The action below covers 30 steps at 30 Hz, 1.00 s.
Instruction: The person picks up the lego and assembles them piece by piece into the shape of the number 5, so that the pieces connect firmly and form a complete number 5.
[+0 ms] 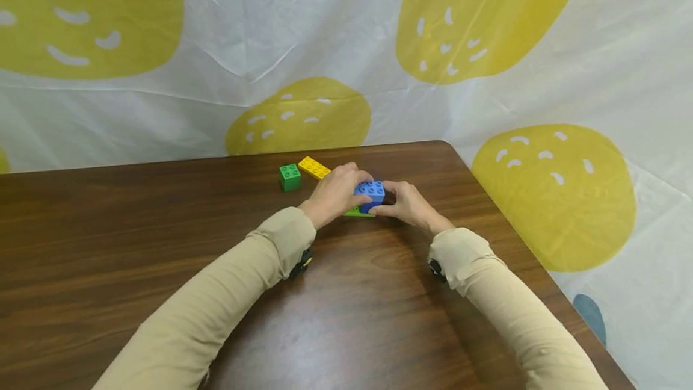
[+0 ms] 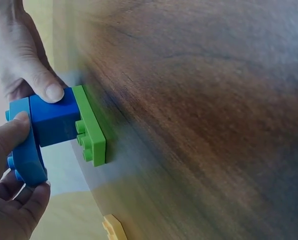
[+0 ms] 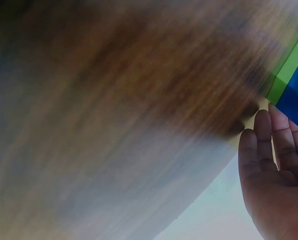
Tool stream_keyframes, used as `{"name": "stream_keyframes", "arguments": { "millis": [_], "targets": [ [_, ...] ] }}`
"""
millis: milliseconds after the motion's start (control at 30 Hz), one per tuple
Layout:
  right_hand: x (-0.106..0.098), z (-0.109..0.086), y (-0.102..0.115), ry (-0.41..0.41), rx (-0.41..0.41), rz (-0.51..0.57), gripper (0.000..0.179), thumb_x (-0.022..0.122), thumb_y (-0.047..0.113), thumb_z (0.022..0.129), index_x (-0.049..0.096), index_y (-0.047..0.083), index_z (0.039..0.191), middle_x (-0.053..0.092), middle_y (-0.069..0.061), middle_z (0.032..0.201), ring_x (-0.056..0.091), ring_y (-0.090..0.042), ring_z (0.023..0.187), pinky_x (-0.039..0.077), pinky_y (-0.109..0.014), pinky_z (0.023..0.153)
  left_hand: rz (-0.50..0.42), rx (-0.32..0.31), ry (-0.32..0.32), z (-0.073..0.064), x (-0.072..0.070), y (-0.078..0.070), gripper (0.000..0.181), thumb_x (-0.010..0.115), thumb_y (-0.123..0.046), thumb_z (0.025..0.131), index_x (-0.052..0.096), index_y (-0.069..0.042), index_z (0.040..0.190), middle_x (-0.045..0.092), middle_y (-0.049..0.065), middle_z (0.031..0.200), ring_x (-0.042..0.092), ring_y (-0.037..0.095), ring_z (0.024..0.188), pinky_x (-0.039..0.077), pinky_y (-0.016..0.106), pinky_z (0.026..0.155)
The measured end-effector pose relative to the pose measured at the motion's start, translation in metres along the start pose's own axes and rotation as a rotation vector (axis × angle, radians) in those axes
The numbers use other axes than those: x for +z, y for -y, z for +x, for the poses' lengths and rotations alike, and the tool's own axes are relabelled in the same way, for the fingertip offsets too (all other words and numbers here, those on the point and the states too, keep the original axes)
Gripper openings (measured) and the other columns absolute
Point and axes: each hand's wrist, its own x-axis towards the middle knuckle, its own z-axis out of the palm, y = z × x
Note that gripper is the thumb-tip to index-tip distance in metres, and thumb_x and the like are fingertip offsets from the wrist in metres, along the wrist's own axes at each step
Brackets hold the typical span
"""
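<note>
A light blue brick (image 1: 372, 188) with studs on top sits on a dark blue brick (image 2: 55, 117), its one end jutting past it. Under both lies a light green plate (image 2: 92, 131), with several bare studs beside the dark blue brick. My left hand (image 1: 337, 192) pinches the light blue brick between thumb and fingers, the thumb on its near side. On the right, my right hand (image 1: 409, 204) holds the dark blue brick, thumb pressed on its near face. In the right wrist view, fingers (image 3: 263, 140) reach around behind that brick.
A green brick (image 1: 289, 177) stands left of the hands on the brown wooden table (image 1: 162, 245). Next to it lies a long yellow brick (image 1: 313, 167), partly covered by my left hand. A white curtain (image 1: 303, 35) with yellow fruit shapes hangs behind the table's back and right edges.
</note>
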Motion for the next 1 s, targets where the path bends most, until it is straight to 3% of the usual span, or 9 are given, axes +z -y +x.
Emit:
{"name": "stream_keyframes", "arguments": {
  "millis": [733,1000],
  "targets": [
    [-0.0012,-0.0007,-0.0011,0.010,-0.017,-0.013,0.027,0.078,0.015,0.077,0.066,0.003,0.098,0.070,-0.009,0.097,0.061,-0.019,0.091,0.047,-0.040,0.090,0.146,0.016,0.071,0.0028,-0.0050,-0.0073,0.039,0.062,-0.029,0.091,0.061,-0.012,0.126,0.057,0.009,0.105,0.052,0.021,0.088,0.046,0.029,0.079],
    [-0.0024,-0.0006,0.0015,0.020,-0.008,-0.004,0.029,0.078,0.015,0.077,0.066,0.003,0.101,0.069,-0.010,0.099,0.062,-0.020,0.092,0.048,-0.039,0.088,0.199,0.049,0.055,0.0040,-0.0048,-0.0080,0.035,0.063,-0.028,0.091,0.063,-0.012,0.123,0.057,0.009,0.099,0.052,0.021,0.086,0.046,0.028,0.074]
  ]
}}
